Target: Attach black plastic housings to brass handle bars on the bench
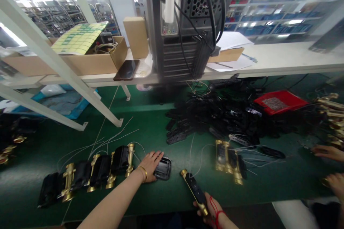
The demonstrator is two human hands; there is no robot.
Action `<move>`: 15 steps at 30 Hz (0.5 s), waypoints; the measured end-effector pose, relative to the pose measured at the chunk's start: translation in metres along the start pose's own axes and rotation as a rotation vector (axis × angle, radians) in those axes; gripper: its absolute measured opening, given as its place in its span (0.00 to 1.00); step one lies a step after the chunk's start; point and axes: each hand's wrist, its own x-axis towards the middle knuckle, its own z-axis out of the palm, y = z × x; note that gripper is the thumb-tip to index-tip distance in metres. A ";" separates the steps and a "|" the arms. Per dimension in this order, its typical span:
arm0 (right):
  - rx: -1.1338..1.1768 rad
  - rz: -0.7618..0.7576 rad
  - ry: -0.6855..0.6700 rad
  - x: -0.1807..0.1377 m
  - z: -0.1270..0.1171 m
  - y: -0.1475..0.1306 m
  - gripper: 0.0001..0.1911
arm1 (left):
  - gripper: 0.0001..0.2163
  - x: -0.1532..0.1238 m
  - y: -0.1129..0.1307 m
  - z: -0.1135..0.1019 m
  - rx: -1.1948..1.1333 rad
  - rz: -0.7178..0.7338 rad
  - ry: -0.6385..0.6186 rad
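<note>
The gold-and-black handle (195,190), lying at the near edge of the green mat (150,132), looked rigid, fairly heavy and slick on its metal ends, best taken around its near end. The right hand (213,212) clenched that near end, while the left hand (152,165) lay flat, fingers spread, on a black cover (162,168) just left of it, beside a row of finished handles (88,175)

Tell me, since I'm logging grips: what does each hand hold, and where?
The right hand grips the gold-edged black handle bar by its near end. The left hand rests flat on a black plastic cover, not gripping.
</note>
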 end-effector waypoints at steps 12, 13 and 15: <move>0.003 -0.010 -0.037 0.004 -0.003 0.002 0.20 | 0.51 -0.036 0.035 -0.051 -0.079 -0.001 0.335; -0.001 -0.022 -0.051 0.006 -0.005 0.004 0.20 | 0.51 -0.040 0.039 -0.057 -0.080 0.002 0.360; -0.015 -0.035 -0.064 0.009 -0.008 0.007 0.20 | 0.52 -0.045 0.046 -0.068 -0.085 0.008 0.399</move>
